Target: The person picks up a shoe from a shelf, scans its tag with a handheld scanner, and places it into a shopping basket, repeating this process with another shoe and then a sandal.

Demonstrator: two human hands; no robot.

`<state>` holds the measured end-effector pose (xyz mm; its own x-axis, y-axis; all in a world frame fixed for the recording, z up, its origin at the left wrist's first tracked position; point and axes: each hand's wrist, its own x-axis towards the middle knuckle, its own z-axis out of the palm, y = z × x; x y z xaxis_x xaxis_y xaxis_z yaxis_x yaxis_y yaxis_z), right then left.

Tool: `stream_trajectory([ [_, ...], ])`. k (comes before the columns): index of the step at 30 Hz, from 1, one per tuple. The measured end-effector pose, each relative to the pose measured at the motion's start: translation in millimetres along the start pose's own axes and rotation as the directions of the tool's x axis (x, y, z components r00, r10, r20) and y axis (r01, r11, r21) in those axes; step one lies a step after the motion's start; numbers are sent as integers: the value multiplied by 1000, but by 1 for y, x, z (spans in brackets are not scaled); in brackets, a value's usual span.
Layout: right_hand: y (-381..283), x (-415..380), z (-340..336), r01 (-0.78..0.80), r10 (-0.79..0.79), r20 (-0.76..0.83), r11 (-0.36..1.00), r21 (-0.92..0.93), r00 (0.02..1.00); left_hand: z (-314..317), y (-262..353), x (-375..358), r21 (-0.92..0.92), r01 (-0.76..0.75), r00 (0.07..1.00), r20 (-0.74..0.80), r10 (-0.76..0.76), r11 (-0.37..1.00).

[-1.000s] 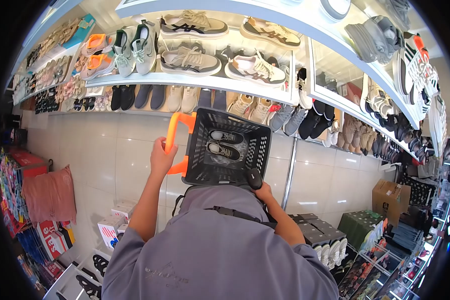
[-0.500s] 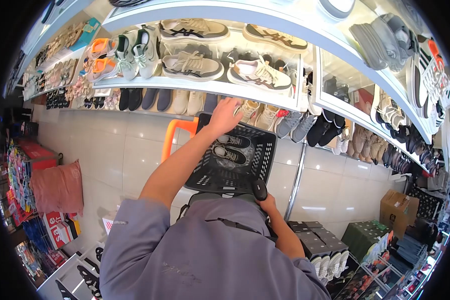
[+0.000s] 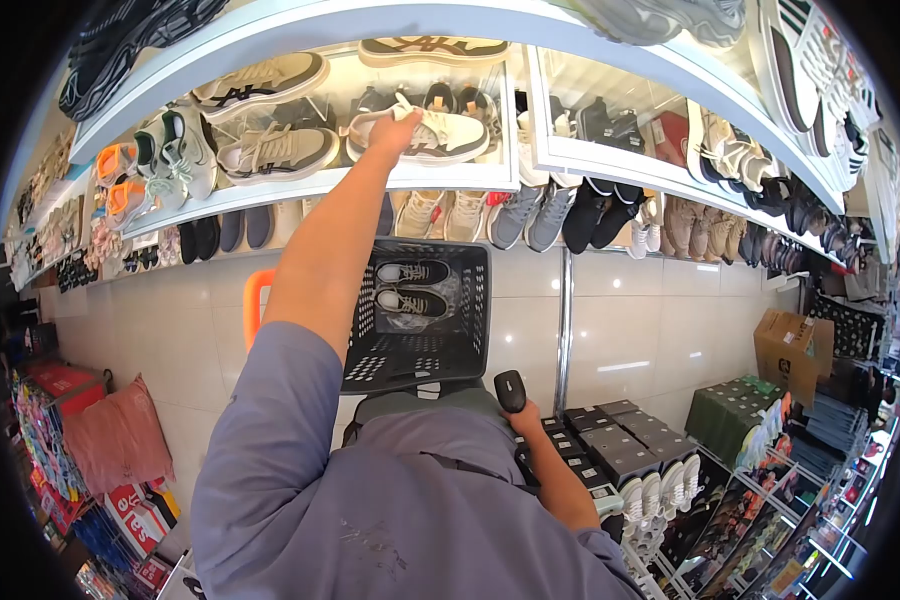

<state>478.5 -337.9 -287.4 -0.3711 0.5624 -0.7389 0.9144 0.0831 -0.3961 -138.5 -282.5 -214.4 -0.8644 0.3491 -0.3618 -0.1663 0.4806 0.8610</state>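
Note:
My left hand (image 3: 398,132) reaches up to the display shelf. Its fingers are closed on the tongue and lace area of a cream sneaker (image 3: 452,134) with dark side stripes. Low at my right side, my right hand (image 3: 525,418) is wrapped round a black handheld device that looks like a barcode scanner (image 3: 510,391). Between my arms stands a black perforated shopping basket (image 3: 478,330) with an orange handle (image 3: 255,300), partly hidden by my left forearm. A pair of black-and-white sneakers (image 3: 413,302) lies in the basket on clear plastic.
Beige sneakers (image 3: 278,153) stand left of the cream one on the white shelf (image 3: 330,182). Grey sneakers (image 3: 530,217) and other pairs line the level below. Dark shoe boxes (image 3: 620,450) are stacked at the right. A pink cushion (image 3: 120,435) is at the left.
My left hand has moved from above the basket up to the shelf and taken hold of the cream sneaker. The view has shifted right. My right hand still holds the scanner.

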Motion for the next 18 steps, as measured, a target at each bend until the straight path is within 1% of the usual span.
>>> stream_trajectory([
  [1,5,1,0,-5,5,-3,1000,0,1000,3,-8,1,-2,-5,1000,2,5,1000],
  [3,9,3,-1,-5,5,-2,1000,3,1000,4,-22,1,-176,-85,996,-42,79,981],
  [4,9,4,-1,-9,10,-10,1000,11,1000,0,-23,-12,-233,-108,994,-34,103,966],
  [5,8,7,-1,-11,12,-18,1000,21,1000,-2,-23,-27,-229,-116,993,-38,110,967],
  [7,-4,10,-7,3,-3,1,999,40,1000,-8,-28,-55,-371,-107,994,-37,101,923],
  [8,-9,11,-11,11,-12,19,999,50,1000,-10,-32,-68,-368,-115,993,-44,106,923],
  [9,-10,17,-11,22,-23,21,998,50,1000,-9,-41,-77,-348,-167,986,-62,155,922],
  [10,-8,26,-9,52,-53,33,999,15,998,-10,-49,-87,-326,-218,976,-81,202,920],
  [11,-5,33,-8,83,-82,46,996,-21,996,-11,-58,-97,-324,-223,975,-92,204,919],
  [13,-17,39,-14,112,-110,49,993,-31,993,-17,-64,-122,-472,-233,971,-160,177,851],
  [14,-25,42,-17,127,-125,49,991,-38,991,-23,-65,-138,-469,-238,969,-171,177,851],
  [16,-30,53,-18,150,-149,43,988,-21,988,-41,-57,-181,-752,-165,986,-103,134,638],
  [17,-30,57,-18,162,-162,31,987,-2,986,-51,-68,-197,-749,-166,986,-113,123,641],
  [18,-35,56,-23,195,-195,27,981,14,980,-65,-85,-212,-749,-135,989,-69,127,649],
])
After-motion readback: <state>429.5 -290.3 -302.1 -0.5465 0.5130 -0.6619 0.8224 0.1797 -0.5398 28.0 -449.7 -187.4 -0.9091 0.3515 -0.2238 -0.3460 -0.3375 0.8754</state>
